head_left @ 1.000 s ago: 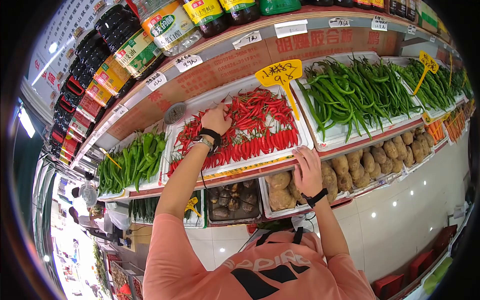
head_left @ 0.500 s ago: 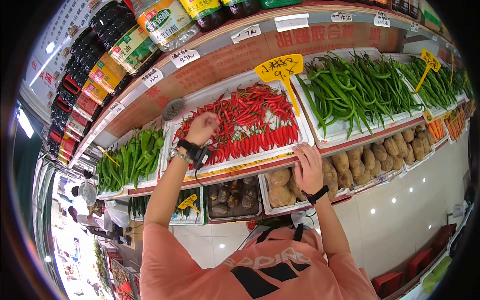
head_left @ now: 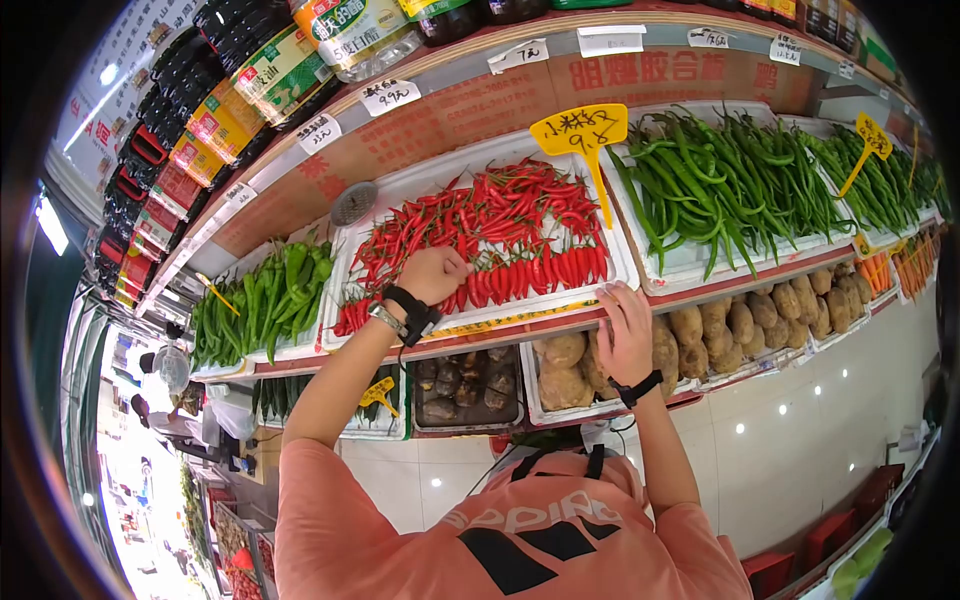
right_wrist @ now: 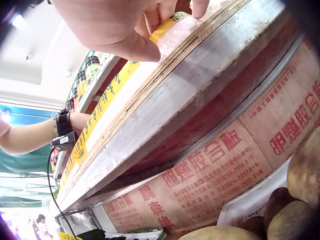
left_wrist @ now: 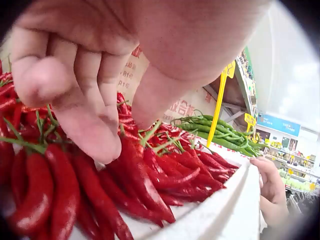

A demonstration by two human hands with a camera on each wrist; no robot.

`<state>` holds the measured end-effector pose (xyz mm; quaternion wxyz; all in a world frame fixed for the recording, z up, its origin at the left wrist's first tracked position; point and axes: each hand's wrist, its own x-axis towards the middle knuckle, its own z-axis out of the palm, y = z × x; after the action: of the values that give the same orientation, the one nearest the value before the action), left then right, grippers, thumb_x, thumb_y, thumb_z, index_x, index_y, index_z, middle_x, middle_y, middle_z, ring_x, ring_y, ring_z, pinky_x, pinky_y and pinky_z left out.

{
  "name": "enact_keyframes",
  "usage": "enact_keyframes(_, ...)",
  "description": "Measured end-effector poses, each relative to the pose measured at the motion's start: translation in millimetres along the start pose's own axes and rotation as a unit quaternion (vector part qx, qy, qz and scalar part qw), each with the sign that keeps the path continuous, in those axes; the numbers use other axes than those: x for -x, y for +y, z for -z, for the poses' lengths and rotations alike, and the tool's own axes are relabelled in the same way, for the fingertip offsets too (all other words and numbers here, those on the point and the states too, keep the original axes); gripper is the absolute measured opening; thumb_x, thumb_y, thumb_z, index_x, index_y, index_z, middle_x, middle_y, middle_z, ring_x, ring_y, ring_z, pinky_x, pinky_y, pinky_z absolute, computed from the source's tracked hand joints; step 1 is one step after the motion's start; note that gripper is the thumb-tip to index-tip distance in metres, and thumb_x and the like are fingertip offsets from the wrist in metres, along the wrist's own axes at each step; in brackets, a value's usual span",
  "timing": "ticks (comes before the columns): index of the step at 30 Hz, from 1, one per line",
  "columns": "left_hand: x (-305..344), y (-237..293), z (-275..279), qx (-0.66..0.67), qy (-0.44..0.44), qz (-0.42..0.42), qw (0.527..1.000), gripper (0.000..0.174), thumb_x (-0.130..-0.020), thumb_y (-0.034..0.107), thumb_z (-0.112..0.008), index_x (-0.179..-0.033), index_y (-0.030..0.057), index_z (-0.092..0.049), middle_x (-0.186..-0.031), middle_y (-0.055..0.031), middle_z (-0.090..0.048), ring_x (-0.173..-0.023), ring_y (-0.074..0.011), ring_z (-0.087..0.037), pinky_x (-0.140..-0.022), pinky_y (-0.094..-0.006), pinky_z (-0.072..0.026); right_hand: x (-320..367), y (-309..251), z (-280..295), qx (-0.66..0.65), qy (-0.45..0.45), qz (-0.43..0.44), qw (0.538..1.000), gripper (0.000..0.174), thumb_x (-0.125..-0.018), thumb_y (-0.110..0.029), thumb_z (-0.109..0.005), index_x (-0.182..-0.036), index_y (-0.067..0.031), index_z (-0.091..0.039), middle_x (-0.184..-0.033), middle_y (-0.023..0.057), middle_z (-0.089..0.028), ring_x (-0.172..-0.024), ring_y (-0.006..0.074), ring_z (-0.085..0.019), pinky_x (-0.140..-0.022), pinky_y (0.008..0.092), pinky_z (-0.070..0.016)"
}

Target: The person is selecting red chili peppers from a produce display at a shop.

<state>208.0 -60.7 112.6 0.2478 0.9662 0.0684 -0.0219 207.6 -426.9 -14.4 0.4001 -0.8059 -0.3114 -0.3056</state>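
Chilies: red pile [head_left: 500, 205] in white tray [head_left: 622, 262], front row [head_left: 545, 272] laid side by side, green stems toward the back
Left hand: [head_left: 435, 275] over front-left part of chilies, palm down, fingers bent close to the fruit; can't tell if gripping one
Left wrist: black strap [head_left: 410, 312] with small box, metal band [head_left: 385, 318] beside it
Right hand: [head_left: 628, 330] open, fingers loosely extended, resting on front edge near tray's right corner; holds nothing visible
Right wrist: black band [head_left: 640, 388]
Front edge: yellow printed strip [right_wrist: 107, 97] along it, thumb just by it in right wrist view
Sign: yellow price sign [head_left: 580, 130], upright at chilies' right side
Right of tray: long green peppers [head_left: 725, 185] in own white tray, another pepper tray [head_left: 868, 180] beyond, carrots [head_left: 912, 265] lower down
Left of tray: thicker green peppers [head_left: 265, 308]
Back-left corner: round grey perforated thing [head_left: 353, 203], by tray rim
Below: potatoes [head_left: 740, 322], dark root vegetables [head_left: 462, 392] in black tray
Above: shelf with big sauce bottles [head_left: 285, 75], white price tags [head_left: 390, 95] along its edge
Behind: cardboard [head_left: 460, 110] with red print
Clothing: pink shirt [head_left: 420, 540], black stripes
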Motion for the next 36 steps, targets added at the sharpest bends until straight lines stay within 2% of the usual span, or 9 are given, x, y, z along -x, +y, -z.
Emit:
enact_keyframes(5,-26.2,-8.5,26.5,-0.067,0.142,-0.015,0.988,0.024,-0.087,0.029,-0.084,-0.1,0.0101,-0.077,-0.084,-0.0056,-0.079,-0.082,-0.0269,-0.077,-0.075,-0.041,-0.059,1.1,0.3,-0.8,0.003,-0.002,-0.001,1.0,0.047,-0.094,-0.004,-0.063,-0.141,-0.007,-0.064,-0.141,0.0149,-0.061,-0.14,0.0353,-0.055,-0.121,0.0595,-0.0359)
enact_keyframes(10,-42.1,-4.0,24.0,-0.138,0.16,0.051,0.976,0.034,-0.085,0.028,-0.086,-0.111,0.0113,-0.073,-0.09,-0.0039,-0.079,-0.09,-0.0259,-0.077,-0.082,-0.0416,-0.059,1.4,2.2,-0.9,0.003,-0.005,0.0,1.0,0.047,-0.094,-0.004,-0.063,-0.141,-0.0072,-0.064,-0.142,0.015,-0.061,-0.14,0.035,-0.055,-0.121,0.0594,-0.0361)
enact_keyframes(16,-56.5,-12.1,15.5,-0.166,0.153,0.014,0.974,0.041,-0.078,0.028,-0.092,-0.113,0.0186,-0.073,-0.095,-0.0003,-0.078,-0.091,-0.0257,-0.075,-0.079,-0.0439,-0.0583,2.1,2.6,-0.9,0.005,-0.002,0.003,1.0,0.046,-0.095,-0.004,-0.063,-0.141,-0.0075,-0.064,-0.142,0.0145,-0.06,-0.14,0.0351,-0.055,-0.121,0.0595,-0.0366)
enact_keyframes(22,-64.0,-16.4,3.5,-0.218,0.225,-0.037,0.949,0.019,-0.084,0.027,-0.084,-0.101,0.0212,-0.078,-0.096,-0.0044,-0.075,-0.089,-0.0307,-0.075,-0.075,-0.0481,-0.0592,1.6,2.0,-0.7,0.006,0.0,0.004,1.0,0.046,-0.095,-0.004,-0.063,-0.141,-0.0075,-0.063,-0.142,0.0141,-0.06,-0.14,0.0353,-0.056,-0.12,0.0597,-0.0371)
enact_keyframes(25,-66.0,-18.8,6.9,-0.195,0.275,-0.046,0.94,0.012,-0.089,0.029,-0.08,-0.098,0.0216,-0.08,-0.094,-0.0054,-0.078,-0.086,-0.0318,-0.075,-0.073,-0.048,-0.0594,1.5,1.5,0.7,0.0,-0.004,0.0,1.0,0.046,-0.095,-0.004,-0.063,-0.141,-0.0076,-0.064,-0.142,0.0144,-0.06,-0.14,0.0354,-0.056,-0.12,0.0599,-0.0369)
enact_keyframes(28,-65.5,-22.2,15.9,-0.172,0.29,-0.002,0.942,0.017,-0.092,0.03,-0.079,-0.106,0.0198,-0.081,-0.086,-0.0035,-0.08,-0.079,-0.026,-0.077,-0.07,-0.0426,-0.0587,1.9,1.6,-0.6,0.003,0.0,0.001,1.0,0.046,-0.095,-0.004,-0.063,-0.141,-0.0079,-0.064,-0.141,0.0144,-0.06,-0.14,0.0357,-0.055,-0.12,0.0599,-0.0368)
enact_keyframes(32,-54.6,-37.0,29.9,-0.067,0.299,0.007,0.952,0.023,-0.095,0.029,-0.079,-0.11,0.0118,-0.08,-0.088,-0.0072,-0.082,-0.077,-0.0208,-0.08,-0.07,-0.0354,-0.0601,1.2,1.6,-1.0,-0.001,0.0,0.0,1.0,0.046,-0.095,-0.004,-0.063,-0.141,-0.0079,-0.064,-0.142,0.0134,-0.061,-0.14,0.0348,-0.056,-0.121,0.0591,-0.0366)
enact_keyframes(33,-52.7,-52.1,27.5,0.009,0.304,-0.021,0.952,0.02,-0.095,0.027,-0.079,-0.108,0.0119,-0.079,-0.09,-0.0072,-0.082,-0.077,-0.0213,-0.08,-0.068,-0.0355,-0.0598,1.4,0.8,-0.9,0.0,-0.001,-0.002,1.0,0.046,-0.095,-0.004,-0.063,-0.141,-0.0078,-0.064,-0.142,0.0131,-0.061,-0.14,0.0345,-0.056,-0.121,0.0588,-0.0366)
enact_keyframes(36,16.1,8.5,35.1,-0.113,0.314,-0.055,0.941,0.013,-0.095,0.023,-0.079,-0.103,0.0124,-0.078,-0.09,-0.0067,-0.081,-0.073,-0.0219,-0.078,-0.064,-0.0355,-0.0578,1.1,1.6,0.4,0.006,0.001,-0.006,1.0,0.046,-0.095,-0.004,-0.063,-0.141,-0.0079,-0.064,-0.143,0.0125,-0.061,-0.14,0.0336,-0.056,-0.121,0.0582,-0.0363)
